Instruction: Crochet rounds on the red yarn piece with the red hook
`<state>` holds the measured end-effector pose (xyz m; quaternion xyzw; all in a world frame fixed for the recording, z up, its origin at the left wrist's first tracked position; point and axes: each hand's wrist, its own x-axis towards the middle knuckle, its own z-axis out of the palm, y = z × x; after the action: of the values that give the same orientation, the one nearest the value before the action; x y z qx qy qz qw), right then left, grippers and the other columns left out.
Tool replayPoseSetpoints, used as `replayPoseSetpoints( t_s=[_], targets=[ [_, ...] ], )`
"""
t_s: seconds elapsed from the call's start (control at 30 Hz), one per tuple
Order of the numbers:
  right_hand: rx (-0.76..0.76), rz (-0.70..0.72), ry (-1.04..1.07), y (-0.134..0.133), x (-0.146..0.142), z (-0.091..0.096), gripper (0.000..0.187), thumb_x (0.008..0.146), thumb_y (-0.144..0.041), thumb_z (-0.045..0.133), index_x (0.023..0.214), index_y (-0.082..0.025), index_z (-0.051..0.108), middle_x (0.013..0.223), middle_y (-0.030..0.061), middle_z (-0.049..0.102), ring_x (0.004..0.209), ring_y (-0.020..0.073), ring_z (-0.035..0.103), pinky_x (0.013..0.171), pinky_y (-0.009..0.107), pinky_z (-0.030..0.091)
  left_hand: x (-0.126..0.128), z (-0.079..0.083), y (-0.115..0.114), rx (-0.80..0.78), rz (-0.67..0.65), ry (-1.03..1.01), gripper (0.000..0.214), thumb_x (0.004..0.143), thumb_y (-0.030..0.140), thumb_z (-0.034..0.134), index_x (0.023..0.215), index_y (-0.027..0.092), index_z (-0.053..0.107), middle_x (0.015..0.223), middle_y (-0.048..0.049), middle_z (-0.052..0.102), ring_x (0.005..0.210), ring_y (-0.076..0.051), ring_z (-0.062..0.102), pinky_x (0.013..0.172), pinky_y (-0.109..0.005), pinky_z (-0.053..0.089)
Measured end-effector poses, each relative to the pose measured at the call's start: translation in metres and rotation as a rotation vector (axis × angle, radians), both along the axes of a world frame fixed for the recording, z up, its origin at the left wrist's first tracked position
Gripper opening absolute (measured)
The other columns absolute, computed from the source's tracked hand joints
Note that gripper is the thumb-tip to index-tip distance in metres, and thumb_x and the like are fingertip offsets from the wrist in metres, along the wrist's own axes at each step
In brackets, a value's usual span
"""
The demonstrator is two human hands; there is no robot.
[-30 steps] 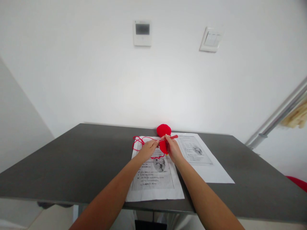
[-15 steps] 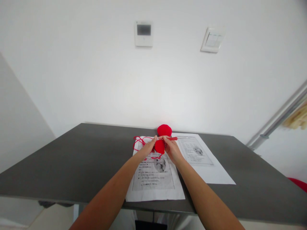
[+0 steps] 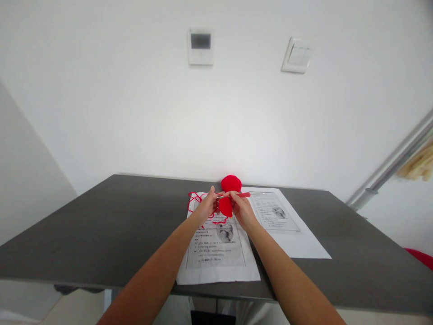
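A red crochet piece [image 3: 225, 206] hangs between my hands, above a printed sheet [image 3: 216, 253]. My right hand [image 3: 241, 208] is closed around a crochet hook [image 3: 244, 195], its red handle pointing right and its thin metal end reaching left toward the piece. My left hand [image 3: 205, 208] has its fingers curled at the left edge of the piece, with the thumb raised. Red yarn [image 3: 194, 197] passes by this hand and lies in loose loops on the paper to its left. A red yarn ball [image 3: 232, 183] sits just behind the hands. Fingers partly hide the stitches.
A second printed sheet [image 3: 287, 225] lies to the right on the dark grey table [image 3: 101, 230]. The table's far edge meets a white wall [image 3: 216, 113] with a small screen panel [image 3: 200, 47] and a switch [image 3: 297, 55]. A grey rail [image 3: 392, 162] slants at the right.
My left thumb has lifted off the work, and the left hand has opened slightly away from my right. More of the hook's metal shaft shows between the hands. The view has shifted slightly.
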<state>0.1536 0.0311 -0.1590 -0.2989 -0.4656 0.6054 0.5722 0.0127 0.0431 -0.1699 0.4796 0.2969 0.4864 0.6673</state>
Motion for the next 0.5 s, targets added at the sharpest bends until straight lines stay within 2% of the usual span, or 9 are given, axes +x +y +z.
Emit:
replayPoseSetpoints(
  t_s=[0.07,0.13,0.27,0.33,0.4,0.5],
  targets=[
    [-0.004,-0.060,0.014,0.004,0.004,-0.002,0.039,0.069,-0.059,0.073,0.068,-0.021,0.067,0.067,0.0038,0.068,0.061,0.0176,0.058,0.055,0.029,0.041,-0.006,-0.001,0.003,-0.040,0.030,0.054,0.074,0.079,0.078,0.045,0.095,0.011,0.074,0.076,-0.0142,0.073,0.069,-0.022,0.067,0.054,-0.028,0.041],
    [-0.010,-0.130,0.025,0.009,0.010,-0.003,0.040,0.071,-0.061,0.069,0.065,-0.021,0.064,0.059,0.0018,0.064,0.052,0.0143,0.051,0.049,0.027,0.036,-0.012,-0.004,0.008,-0.065,0.101,0.091,0.071,0.082,0.075,0.045,0.086,0.011,0.075,0.074,-0.0145,0.072,0.066,-0.021,0.066,0.054,-0.028,0.041],
    [-0.028,-0.191,0.023,0.017,0.018,-0.005,0.046,0.073,-0.066,0.063,0.061,-0.021,0.059,0.053,0.0003,0.061,0.042,0.0102,0.039,0.043,0.027,0.027,-0.023,-0.013,0.018,-0.066,0.316,0.152,0.044,0.088,0.055,0.056,0.078,0.014,0.071,0.077,-0.0093,0.071,0.068,-0.017,0.062,0.061,-0.027,0.046],
    [-0.043,-0.174,0.007,0.017,0.019,-0.005,0.048,0.072,-0.067,0.064,0.060,-0.021,0.058,0.052,0.0001,0.061,0.040,0.0092,0.037,0.042,0.026,0.024,-0.025,-0.015,0.020,-0.053,0.386,0.164,0.029,0.091,0.042,0.059,0.091,0.015,0.068,0.092,-0.0068,0.069,0.079,-0.016,0.063,0.072,-0.031,0.052],
    [-0.067,-0.126,-0.022,0.015,0.017,-0.004,0.047,0.070,-0.066,0.066,0.061,-0.020,0.060,0.050,0.0000,0.061,0.038,0.0089,0.037,0.041,0.026,0.023,-0.024,-0.015,0.020,-0.039,0.416,0.154,0.023,0.092,0.035,0.060,0.101,0.015,0.065,0.104,-0.0064,0.067,0.090,-0.017,0.064,0.081,-0.037,0.054],
    [-0.105,-0.013,-0.079,0.008,0.010,-0.004,0.045,0.067,-0.062,0.072,0.063,-0.019,0.065,0.049,0.0007,0.062,0.040,0.0097,0.042,0.042,0.024,0.027,-0.016,-0.010,0.016,-0.025,0.405,0.094,0.024,0.090,0.037,0.061,0.094,0.014,0.067,0.103,-0.0080,0.068,0.099,-0.019,0.063,0.088,-0.035,0.050]
  ],
)
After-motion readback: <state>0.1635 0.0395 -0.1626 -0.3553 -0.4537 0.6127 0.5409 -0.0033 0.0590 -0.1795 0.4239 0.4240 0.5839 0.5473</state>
